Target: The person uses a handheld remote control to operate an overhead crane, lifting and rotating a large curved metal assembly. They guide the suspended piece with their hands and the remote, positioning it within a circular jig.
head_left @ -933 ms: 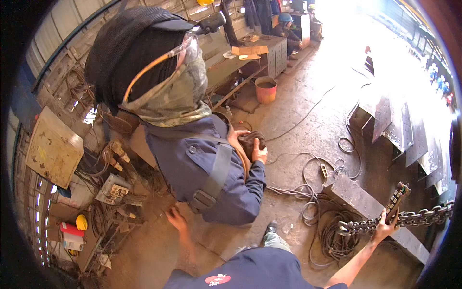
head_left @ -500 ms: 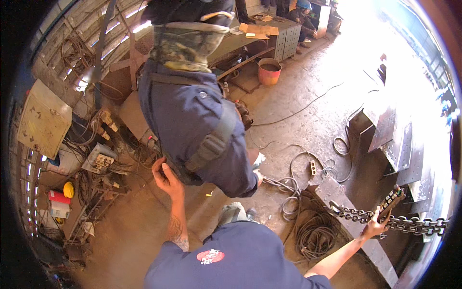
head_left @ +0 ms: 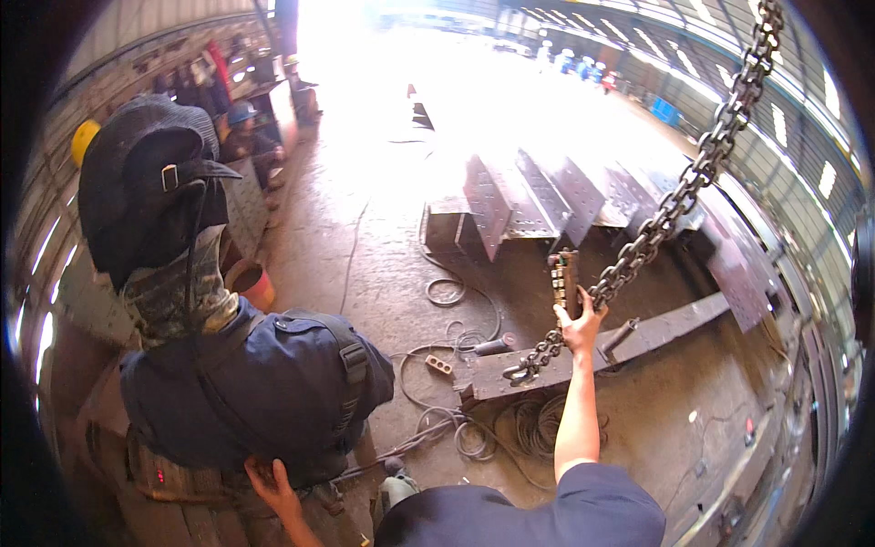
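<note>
My right hand is closed around a crane remote control, a dark, narrow handset with a row of light buttons. Right behind that hand runs a heavy steel lifting chain, slanting up to the upper right; whether my fingers also touch it, I cannot tell. The chain's lower end, with a hook or large link, hangs over a steel beam. At lower left, my left hand has its fingers apart and holds nothing. It is beside the lower back of a co-worker in a black hood and dark blue jacket with a strap.
Cables and a socket strip lie on the floor between the co-worker and the beam. Coiled cable sits beneath the beam. Perforated steel plates stand beyond. A reddish bucket is past the co-worker, and another person sits farther back.
My view has swung right and up, so the co-worker appears farther left. The chain now shows rising to the upper right. My right hand still grips the remote control; my left remains near the co-worker.
</note>
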### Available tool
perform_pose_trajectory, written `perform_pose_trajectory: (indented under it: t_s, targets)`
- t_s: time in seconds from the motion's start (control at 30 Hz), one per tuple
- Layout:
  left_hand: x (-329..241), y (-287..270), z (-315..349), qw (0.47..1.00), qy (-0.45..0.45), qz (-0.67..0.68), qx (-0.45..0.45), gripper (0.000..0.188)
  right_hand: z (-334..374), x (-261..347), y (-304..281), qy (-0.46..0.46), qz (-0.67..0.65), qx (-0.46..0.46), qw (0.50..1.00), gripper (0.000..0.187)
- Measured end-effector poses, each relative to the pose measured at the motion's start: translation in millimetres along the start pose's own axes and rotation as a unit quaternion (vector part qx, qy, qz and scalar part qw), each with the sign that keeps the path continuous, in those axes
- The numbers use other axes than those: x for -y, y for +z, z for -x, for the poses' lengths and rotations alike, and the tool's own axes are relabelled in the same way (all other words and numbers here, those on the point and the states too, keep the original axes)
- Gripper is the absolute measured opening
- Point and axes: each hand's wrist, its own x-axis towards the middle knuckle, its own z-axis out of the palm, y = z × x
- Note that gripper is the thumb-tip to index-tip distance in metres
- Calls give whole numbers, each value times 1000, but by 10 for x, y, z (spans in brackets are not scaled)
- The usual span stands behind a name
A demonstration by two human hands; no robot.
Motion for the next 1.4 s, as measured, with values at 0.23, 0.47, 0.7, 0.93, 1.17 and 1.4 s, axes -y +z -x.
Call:
perform_pose_trajectory:
  t_s: [0.23,0.47,0.7,0.93,1.17,1.4]
  targets:
    - [819,243,-461,989,36,-6,145,74,286,-127,410,15,40,-30,999,70]
    - [541,808,-1524,980,41,20,196,76,-249,-214,639,32,85,-63,994,69]
    - [1121,1348,-2313,969,189,-116,-111,71,-578,-338,1034,87,95,-91,987,67]
    - [673,2472,-2521,908,342,-239,36,39,-1252,-531,1597,176,124,-136,967,67]
    - [1778,3396,-3043,934,59,-116,333,27,-1808,-407,2156,116,135,-124,976,69]
    - [3113,3386,-3449,931,-85,-143,326,25,-2308,-325,2834,92,44,-127,987,66]
